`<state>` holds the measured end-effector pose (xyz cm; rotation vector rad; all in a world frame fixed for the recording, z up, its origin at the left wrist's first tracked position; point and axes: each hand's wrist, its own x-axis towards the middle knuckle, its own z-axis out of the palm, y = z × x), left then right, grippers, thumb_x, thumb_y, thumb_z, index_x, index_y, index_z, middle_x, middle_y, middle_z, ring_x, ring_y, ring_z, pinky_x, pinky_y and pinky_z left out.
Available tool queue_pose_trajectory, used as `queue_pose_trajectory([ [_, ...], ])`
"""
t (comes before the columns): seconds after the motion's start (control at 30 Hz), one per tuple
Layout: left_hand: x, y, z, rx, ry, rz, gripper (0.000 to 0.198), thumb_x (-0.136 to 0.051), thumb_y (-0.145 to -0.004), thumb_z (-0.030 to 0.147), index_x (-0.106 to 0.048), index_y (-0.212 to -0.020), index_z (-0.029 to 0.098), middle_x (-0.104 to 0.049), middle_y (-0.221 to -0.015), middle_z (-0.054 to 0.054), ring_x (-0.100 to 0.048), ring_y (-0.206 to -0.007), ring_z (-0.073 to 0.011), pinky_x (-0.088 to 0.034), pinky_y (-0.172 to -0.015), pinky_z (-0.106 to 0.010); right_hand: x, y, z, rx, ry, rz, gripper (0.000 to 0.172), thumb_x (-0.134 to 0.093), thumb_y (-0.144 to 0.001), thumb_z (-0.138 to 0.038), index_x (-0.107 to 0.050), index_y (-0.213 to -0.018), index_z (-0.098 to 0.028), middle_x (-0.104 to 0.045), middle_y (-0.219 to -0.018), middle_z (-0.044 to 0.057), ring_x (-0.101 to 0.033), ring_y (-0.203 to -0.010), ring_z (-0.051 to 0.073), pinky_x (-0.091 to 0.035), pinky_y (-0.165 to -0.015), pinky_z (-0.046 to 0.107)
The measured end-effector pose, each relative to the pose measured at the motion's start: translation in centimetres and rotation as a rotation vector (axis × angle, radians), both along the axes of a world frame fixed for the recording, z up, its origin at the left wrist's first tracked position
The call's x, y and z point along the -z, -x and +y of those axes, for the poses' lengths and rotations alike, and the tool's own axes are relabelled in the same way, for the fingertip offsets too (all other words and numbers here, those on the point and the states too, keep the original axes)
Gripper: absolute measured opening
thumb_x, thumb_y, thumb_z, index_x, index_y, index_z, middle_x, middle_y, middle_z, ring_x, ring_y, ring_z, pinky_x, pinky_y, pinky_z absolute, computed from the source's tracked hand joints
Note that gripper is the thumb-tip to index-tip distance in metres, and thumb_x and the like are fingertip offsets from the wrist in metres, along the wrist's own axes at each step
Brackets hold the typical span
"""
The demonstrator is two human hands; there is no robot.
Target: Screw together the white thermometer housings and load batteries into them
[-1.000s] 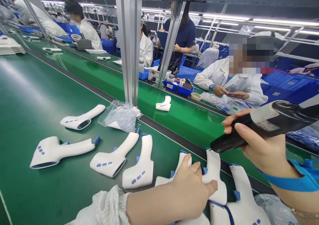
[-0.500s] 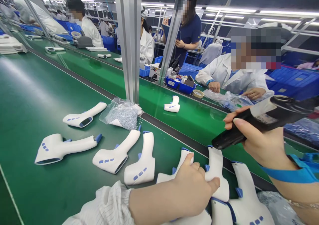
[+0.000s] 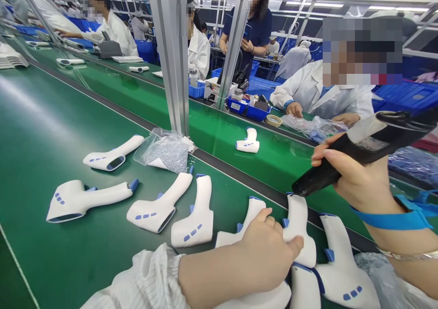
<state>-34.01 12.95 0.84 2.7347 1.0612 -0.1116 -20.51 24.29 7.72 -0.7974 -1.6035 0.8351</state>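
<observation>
My right hand (image 3: 356, 172) is wrapped round a black electric screwdriver (image 3: 379, 138), tilted with its nose down to the left. Its tip is at the handle end of a white infrared thermometer (image 3: 298, 222) with blue parts; whether the two touch, I cannot tell. My left hand (image 3: 267, 245) grips this thermometer, thumb on its body, other fingers partly hidden. Another thermometer (image 3: 256, 206) is partly covered by my left hand. A further thermometer (image 3: 345, 263) lies to the right, and several more, such as the thermometer (image 3: 196, 213), lie to the left.
A clear bag of small screws (image 3: 167, 154) lies by a metal post (image 3: 171, 63). Beyond the dark rail, a thermometer (image 3: 249, 141) lies on the green belt (image 3: 215, 131). Across it, a co-worker in a white coat (image 3: 308, 88) handles plastic bags near blue bins (image 3: 256, 113).
The screwdriver's nose has come to the handle end of the gripped thermometer. The thermometer on the belt has shifted right in view. My left hand keeps its grip.
</observation>
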Motion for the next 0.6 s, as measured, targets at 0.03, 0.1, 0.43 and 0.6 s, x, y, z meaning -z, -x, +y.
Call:
queue_pose_trajectory([
  [0.03,0.0,0.0,0.0,0.001,0.003,0.001,0.056,-0.044,-0.082,0.027,-0.032,-0.136,0.018,-0.059,-0.108,-0.014,-0.055,-0.099,-0.0242,-0.015,-0.103,-0.041,0.0,-0.1,0.1,0.005,0.002,0.014,0.033,-0.073,-0.061,-0.029,-0.051,-0.081,-0.014,-0.052,-0.067,0.007,-0.05,-0.054,0.019,-0.043,-0.049,0.025],
  [0.1,0.0,0.0,0.0,0.003,0.014,0.013,0.057,-0.044,-0.082,0.027,-0.03,-0.137,0.018,-0.058,-0.109,-0.014,-0.054,-0.101,-0.0245,-0.014,-0.103,-0.041,-0.1,-0.2,0.2,0.009,0.011,0.031,0.034,-0.072,-0.06,-0.029,-0.05,-0.082,-0.014,-0.052,-0.067,0.007,-0.05,-0.053,0.019,-0.044,-0.048,0.024],
  [0.43,0.0,-0.1,0.2,0.011,-0.037,-0.01,0.06,-0.051,-0.075,0.027,-0.039,-0.133,0.017,-0.063,-0.1,-0.014,-0.058,-0.09,-0.0249,-0.019,-0.101,-0.045,-0.8,-2.0,0.2,-0.103,0.016,-0.015,0.035,-0.072,-0.071,-0.03,-0.048,-0.092,-0.015,-0.055,-0.08,0.013,-0.053,-0.058,0.02,-0.048,-0.051,0.028],
  [0.6,-1.0,0.0,0.4,0.03,0.029,0.078,0.06,-0.048,-0.079,0.029,-0.033,-0.136,0.02,-0.06,-0.107,-0.013,-0.056,-0.098,-0.025,-0.015,-0.104,-0.043,-1.0,-1.6,-0.9,-0.246,0.02,-0.154,0.036,-0.072,-0.081,-0.04,-0.05,-0.097,-0.017,-0.054,-0.089,0.013,-0.054,-0.066,0.021,-0.051,-0.057,0.03],
])
